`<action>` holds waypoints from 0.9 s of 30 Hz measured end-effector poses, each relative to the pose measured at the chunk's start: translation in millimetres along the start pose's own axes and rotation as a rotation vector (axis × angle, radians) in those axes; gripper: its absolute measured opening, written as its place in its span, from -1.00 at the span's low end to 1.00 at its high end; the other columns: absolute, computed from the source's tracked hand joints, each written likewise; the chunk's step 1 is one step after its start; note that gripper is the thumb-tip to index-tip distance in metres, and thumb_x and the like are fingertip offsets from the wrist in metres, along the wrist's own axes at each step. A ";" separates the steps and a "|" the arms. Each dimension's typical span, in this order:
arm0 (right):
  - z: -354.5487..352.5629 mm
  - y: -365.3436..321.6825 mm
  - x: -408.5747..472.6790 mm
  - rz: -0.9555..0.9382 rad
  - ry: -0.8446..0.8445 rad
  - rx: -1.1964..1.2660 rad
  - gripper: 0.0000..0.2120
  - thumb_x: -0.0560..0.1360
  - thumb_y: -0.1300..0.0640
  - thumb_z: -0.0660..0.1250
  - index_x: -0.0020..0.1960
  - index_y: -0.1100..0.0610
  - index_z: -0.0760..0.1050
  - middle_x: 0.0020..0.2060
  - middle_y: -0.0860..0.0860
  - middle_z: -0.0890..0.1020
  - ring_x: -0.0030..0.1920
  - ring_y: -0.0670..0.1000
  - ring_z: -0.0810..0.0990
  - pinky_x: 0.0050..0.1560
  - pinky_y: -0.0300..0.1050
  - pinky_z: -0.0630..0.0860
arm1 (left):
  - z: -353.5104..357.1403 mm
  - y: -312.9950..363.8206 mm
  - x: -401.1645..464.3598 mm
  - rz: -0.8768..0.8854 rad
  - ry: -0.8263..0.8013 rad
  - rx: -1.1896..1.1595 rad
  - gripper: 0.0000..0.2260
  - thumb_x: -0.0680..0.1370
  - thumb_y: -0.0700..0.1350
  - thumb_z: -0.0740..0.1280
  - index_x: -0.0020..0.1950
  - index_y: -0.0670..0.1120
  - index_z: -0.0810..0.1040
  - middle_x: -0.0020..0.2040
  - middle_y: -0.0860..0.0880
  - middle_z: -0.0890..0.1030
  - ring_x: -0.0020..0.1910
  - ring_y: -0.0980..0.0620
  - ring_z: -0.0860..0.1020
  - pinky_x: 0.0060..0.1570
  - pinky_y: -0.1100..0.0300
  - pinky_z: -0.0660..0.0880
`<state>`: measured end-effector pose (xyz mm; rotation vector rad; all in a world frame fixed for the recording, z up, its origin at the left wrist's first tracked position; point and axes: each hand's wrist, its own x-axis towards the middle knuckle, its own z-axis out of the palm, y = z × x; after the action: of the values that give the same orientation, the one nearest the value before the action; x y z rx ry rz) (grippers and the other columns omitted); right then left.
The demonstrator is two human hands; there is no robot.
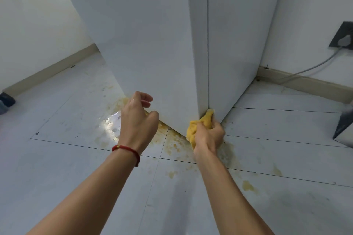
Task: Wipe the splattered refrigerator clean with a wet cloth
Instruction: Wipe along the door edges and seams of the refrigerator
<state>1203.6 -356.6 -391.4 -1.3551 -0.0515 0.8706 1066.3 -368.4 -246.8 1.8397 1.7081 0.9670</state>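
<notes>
Where the pale floor tiles (pixel 95 187) lie nearest, yellowish splatter stains (pixel 175 147) spread toward the base of the white refrigerator (pixel 145 44). Beyond a red bracelet (pixel 127 149), the left hand (pixel 136 122) hovers by the door's lower edge, fingers loosely curled, holding nothing. Alongside it, the right hand (pixel 209 135) grips a bunched yellow cloth (pixel 200 126) against the refrigerator's bottom corner. Farther back, a beige baseboard (pixel 305 84) lines white walls, and a grey cable (pixel 313 66) runs to a dark wall socket (pixel 342 36).

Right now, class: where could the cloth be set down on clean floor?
Free: tiles left of the left hand. Crowded: yellow stains ring the fridge corner, where the right hand grips the cloth.
</notes>
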 end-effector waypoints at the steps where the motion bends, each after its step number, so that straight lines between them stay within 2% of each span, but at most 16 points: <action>1: -8.3 -13.0 -5.1 -0.032 -0.029 0.037 -0.75 0.52 0.32 0.32 0.04 0.03 0.64 -0.29 -0.06 0.72 -0.39 -0.02 0.58 -0.39 -0.14 0.53 | 2.5 -0.6 3.1 -0.011 -0.012 -0.022 -0.70 0.49 -0.34 0.29 0.15 -0.04 0.51 0.06 -0.02 0.59 0.06 0.00 0.51 -0.08 0.32 0.40; 2: -16.1 -26.7 -8.2 -0.057 -0.061 0.096 -0.77 0.52 0.33 0.33 0.03 0.07 0.65 -0.31 -0.06 0.70 -0.41 -0.06 0.56 -0.42 -0.19 0.47 | 5.6 -0.1 6.5 -0.034 -0.028 -0.048 -0.70 0.49 -0.33 0.28 0.14 -0.04 0.52 0.06 -0.01 0.59 0.05 0.00 0.53 -0.10 0.31 0.41; 4: -33.9 -57.2 -12.4 -0.027 -0.139 0.222 -0.77 0.53 0.38 0.29 0.01 0.13 0.64 -0.32 -0.07 0.67 -0.37 -0.08 0.60 -0.36 -0.19 0.55 | 12.7 2.0 6.5 -0.145 -0.094 -0.124 -0.73 0.51 -0.31 0.27 0.14 -0.04 0.54 0.05 -0.01 0.60 0.03 0.01 0.56 -0.15 0.24 0.45; 6: -53.4 -84.5 -13.3 0.143 -0.315 0.298 -0.77 0.47 0.34 0.25 0.01 0.15 0.62 -0.21 0.04 0.67 -0.17 0.06 0.65 -0.05 0.01 0.66 | 18.7 10.8 1.3 -0.327 -0.206 -0.221 -0.78 0.56 -0.26 0.26 0.14 -0.03 0.56 0.09 -0.05 0.61 0.02 0.02 0.58 -0.13 0.17 0.52; 7: -65.1 -99.4 -14.3 0.242 -0.350 0.318 -0.77 0.41 0.26 0.27 0.01 0.15 0.62 -0.16 0.09 0.64 -0.08 0.14 0.63 0.12 0.16 0.60 | 22.0 17.7 -1.2 -0.435 -0.283 -0.255 -0.82 0.59 -0.21 0.26 0.13 -0.03 0.57 0.12 -0.09 0.61 0.02 0.00 0.59 -0.08 0.10 0.58; 8: -77.0 -112.9 -19.4 0.312 -0.372 0.306 -0.73 0.38 0.17 0.28 0.03 0.16 0.64 -0.14 0.12 0.63 -0.04 0.19 0.61 0.19 0.24 0.55 | 24.6 26.4 -7.3 -0.545 -0.368 -0.293 -0.87 0.61 -0.15 0.26 0.11 -0.04 0.57 0.14 -0.12 0.61 0.05 -0.04 0.60 0.00 0.02 0.63; 9: -87.1 -122.5 -28.7 0.365 -0.401 0.302 -0.66 0.41 0.09 0.25 0.07 0.18 0.66 -0.10 0.15 0.64 -0.03 0.22 0.63 0.18 0.24 0.55 | 26.0 34.5 -17.7 -0.645 -0.463 -0.333 -0.87 0.62 -0.08 0.27 0.09 -0.05 0.58 0.15 -0.14 0.61 0.08 -0.09 0.61 0.07 -0.05 0.65; 11: -102.7 -147.4 -47.9 0.509 -0.504 0.309 -0.48 0.55 -0.08 0.15 0.26 0.21 0.66 0.12 0.23 0.69 0.12 0.29 0.67 0.24 0.24 0.54 | 23.0 60.7 -33.1 -0.821 -0.656 -0.456 -0.74 0.62 0.05 0.27 0.11 -0.09 0.62 0.11 -0.17 0.66 0.10 -0.16 0.65 0.12 -0.13 0.65; 13: -103.7 -176.1 -70.5 0.608 -0.588 0.286 -0.35 0.63 -0.23 0.07 0.38 0.23 0.59 0.30 0.29 0.62 0.30 0.33 0.62 0.38 0.29 0.45 | 10.8 88.7 -48.8 -0.942 -0.734 -0.625 -0.66 0.64 0.10 0.23 0.20 -0.09 0.63 0.07 -0.16 0.72 0.12 -0.20 0.67 0.18 -0.20 0.62; 14: -102.8 -185.9 -82.5 0.629 -0.594 0.249 -0.37 0.64 -0.21 0.07 0.40 0.24 0.56 0.32 0.31 0.60 0.33 0.33 0.60 0.41 0.29 0.43 | 2.5 99.5 -58.4 -0.935 -0.729 -0.689 -0.68 0.65 0.11 0.23 0.24 -0.04 0.62 0.08 -0.13 0.74 0.13 -0.19 0.68 0.20 -0.22 0.60; 16: -97.3 -204.2 -105.7 0.640 -0.604 0.127 -0.47 0.61 -0.02 0.13 0.43 0.25 0.53 0.33 0.32 0.59 0.32 0.32 0.59 0.40 0.28 0.45 | -23.5 120.1 -71.2 -0.844 -0.672 -0.710 -0.77 0.68 0.04 0.25 0.26 0.04 0.61 0.10 -0.07 0.74 0.11 -0.14 0.70 0.18 -0.21 0.61; 19: -83.6 -237.9 -154.6 0.688 -0.681 -0.074 -0.50 0.52 0.16 0.13 0.41 0.24 0.54 0.30 0.30 0.62 0.32 0.31 0.60 0.39 0.29 0.48 | -82.4 140.3 -84.8 -0.759 -0.514 -0.581 -0.84 0.69 -0.11 0.26 0.13 -0.03 0.64 -0.01 -0.05 0.72 -0.06 0.02 0.69 -0.13 0.08 0.64; 21: -55.8 -272.9 -197.8 0.652 -0.700 -0.290 -0.56 0.57 0.24 0.13 0.38 0.16 0.57 0.25 0.23 0.67 0.28 0.27 0.64 0.37 0.27 0.52 | -146.7 153.8 -83.3 -0.799 -0.399 -0.582 -0.84 0.69 -0.13 0.27 0.06 -0.06 0.65 -0.09 -0.01 0.70 -0.13 0.09 0.65 -0.21 0.22 0.56; 22: -40.3 -291.3 -220.5 0.627 -0.703 -0.404 -0.61 0.61 0.25 0.13 0.34 0.11 0.59 0.21 0.20 0.70 0.26 0.24 0.66 0.35 0.25 0.55 | -181.8 162.9 -82.2 -0.820 -0.350 -0.600 -0.84 0.69 -0.12 0.28 0.05 -0.06 0.65 -0.11 0.02 0.70 -0.12 0.09 0.65 -0.20 0.23 0.56; 25: 19.9 -345.9 -302.4 0.557 -0.859 -0.688 -0.76 0.66 0.09 0.28 0.30 0.04 0.58 0.18 0.14 0.71 0.15 0.13 0.71 0.20 0.17 0.62 | -302.8 185.7 -73.6 -0.869 -0.271 -0.660 -0.86 0.68 -0.08 0.31 0.09 -0.05 0.67 0.00 -0.03 0.72 0.04 -0.05 0.67 0.03 0.05 0.64; 27: 70.3 -381.1 -365.7 0.519 -1.003 -0.864 -0.60 0.57 -0.15 0.42 0.33 -0.02 0.53 0.17 0.03 0.71 0.16 0.06 0.72 0.22 0.20 0.64 | -393.8 200.7 -64.3 -0.906 -0.258 -0.731 -0.85 0.65 -0.10 0.34 0.18 -0.03 0.66 0.10 -0.10 0.72 0.14 -0.13 0.67 0.21 -0.15 0.60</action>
<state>1108.9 -491.4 115.3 -1.5829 -0.9779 2.0629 908.1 -511.8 145.6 0.5777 1.4800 0.7452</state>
